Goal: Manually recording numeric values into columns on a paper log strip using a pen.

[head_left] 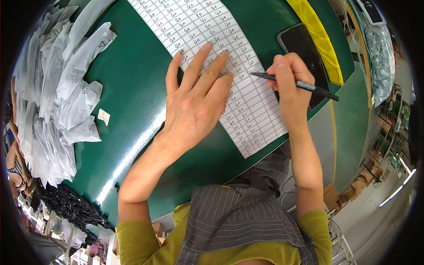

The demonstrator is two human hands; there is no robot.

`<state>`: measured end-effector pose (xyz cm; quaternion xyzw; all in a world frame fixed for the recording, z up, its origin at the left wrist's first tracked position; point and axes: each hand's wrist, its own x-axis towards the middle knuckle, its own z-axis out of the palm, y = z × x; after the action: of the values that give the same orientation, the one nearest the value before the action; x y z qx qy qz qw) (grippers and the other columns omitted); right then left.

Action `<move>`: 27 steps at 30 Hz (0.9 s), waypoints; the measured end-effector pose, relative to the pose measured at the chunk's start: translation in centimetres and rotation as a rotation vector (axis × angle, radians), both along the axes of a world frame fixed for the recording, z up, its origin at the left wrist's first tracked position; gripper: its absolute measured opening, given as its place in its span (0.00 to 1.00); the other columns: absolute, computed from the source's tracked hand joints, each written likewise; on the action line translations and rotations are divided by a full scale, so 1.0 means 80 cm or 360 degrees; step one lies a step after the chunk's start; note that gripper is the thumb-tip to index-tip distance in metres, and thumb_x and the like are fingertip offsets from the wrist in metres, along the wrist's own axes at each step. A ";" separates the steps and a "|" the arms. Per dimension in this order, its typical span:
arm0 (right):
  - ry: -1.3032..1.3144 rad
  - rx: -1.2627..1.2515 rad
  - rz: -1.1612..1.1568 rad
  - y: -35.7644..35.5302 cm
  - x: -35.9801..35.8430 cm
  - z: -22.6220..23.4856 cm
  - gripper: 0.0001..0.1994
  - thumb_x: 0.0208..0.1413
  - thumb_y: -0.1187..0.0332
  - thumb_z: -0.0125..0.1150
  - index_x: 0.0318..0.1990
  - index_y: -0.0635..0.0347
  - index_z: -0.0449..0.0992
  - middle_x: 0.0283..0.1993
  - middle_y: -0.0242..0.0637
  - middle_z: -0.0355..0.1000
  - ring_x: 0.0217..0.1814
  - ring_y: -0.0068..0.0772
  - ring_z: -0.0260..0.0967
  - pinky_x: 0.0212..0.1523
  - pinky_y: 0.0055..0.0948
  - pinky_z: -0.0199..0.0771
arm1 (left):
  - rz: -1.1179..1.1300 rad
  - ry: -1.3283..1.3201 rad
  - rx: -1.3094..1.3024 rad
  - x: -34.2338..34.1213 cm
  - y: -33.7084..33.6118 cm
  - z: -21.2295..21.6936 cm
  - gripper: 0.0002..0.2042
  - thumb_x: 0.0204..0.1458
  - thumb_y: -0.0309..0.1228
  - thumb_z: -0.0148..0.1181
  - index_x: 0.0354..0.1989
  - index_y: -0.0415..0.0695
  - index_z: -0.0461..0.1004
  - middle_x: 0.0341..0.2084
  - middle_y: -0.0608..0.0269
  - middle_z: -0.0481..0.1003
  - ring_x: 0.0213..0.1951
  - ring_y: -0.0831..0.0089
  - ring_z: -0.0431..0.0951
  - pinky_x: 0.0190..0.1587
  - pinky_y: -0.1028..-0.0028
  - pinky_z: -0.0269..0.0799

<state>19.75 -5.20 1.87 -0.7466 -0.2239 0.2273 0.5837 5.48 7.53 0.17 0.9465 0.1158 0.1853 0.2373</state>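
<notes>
A long white sheet of small rectangular labels [207, 26] lies across the green table [132, 75], most labels bearing handwritten marks. My left hand [196, 99] rests flat on the sheet with fingers spread, pinning it down. My right hand [289, 86] grips a black pen [304, 85], whose tip touches the sheet near its right edge. The rows of labels just below the pen tip are blank.
A black phone [304, 48] lies face up just beyond my right hand, beside a yellow strip [320, 37]. A heap of clear plastic bags [57, 88] fills the left side, with a loose small label [104, 116] nearby and dark items [73, 205] at the lower left.
</notes>
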 end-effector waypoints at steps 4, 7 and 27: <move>-0.0023 0.0052 -0.0099 -0.008 0.009 -0.009 0.11 0.61 0.70 0.59 0.27 0.64 0.73 0.21 0.26 0.69 0.22 0.11 0.63 0.24 0.15 0.61 | -0.0004 0.0026 0.0000 -0.001 0.000 0.002 0.12 0.42 0.23 0.66 0.38 0.45 0.77 0.53 0.62 0.75 0.63 0.59 0.65 0.65 0.45 0.49; -0.0371 0.0083 -0.0035 -0.017 0.010 -0.026 0.10 0.59 0.72 0.60 0.27 0.65 0.72 0.20 0.25 0.69 0.22 0.10 0.60 0.24 0.16 0.60 | -0.0006 0.0028 0.0001 0.001 -0.001 0.003 0.12 0.42 0.23 0.66 0.38 0.45 0.77 0.53 0.61 0.74 0.64 0.58 0.65 0.65 0.45 0.49; -0.0306 -0.0024 -0.0030 -0.010 0.005 -0.027 0.09 0.56 0.71 0.63 0.26 0.64 0.73 0.18 0.26 0.64 0.20 0.12 0.57 0.22 0.18 0.57 | 0.0010 0.0051 0.0036 -0.002 -0.002 0.003 0.12 0.41 0.22 0.64 0.36 0.45 0.77 0.52 0.61 0.75 0.63 0.59 0.66 0.65 0.45 0.49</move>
<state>20.16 -6.02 -0.31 -0.7714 -0.2701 0.1508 0.5561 5.32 7.37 0.45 0.9516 0.1205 0.1721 0.2243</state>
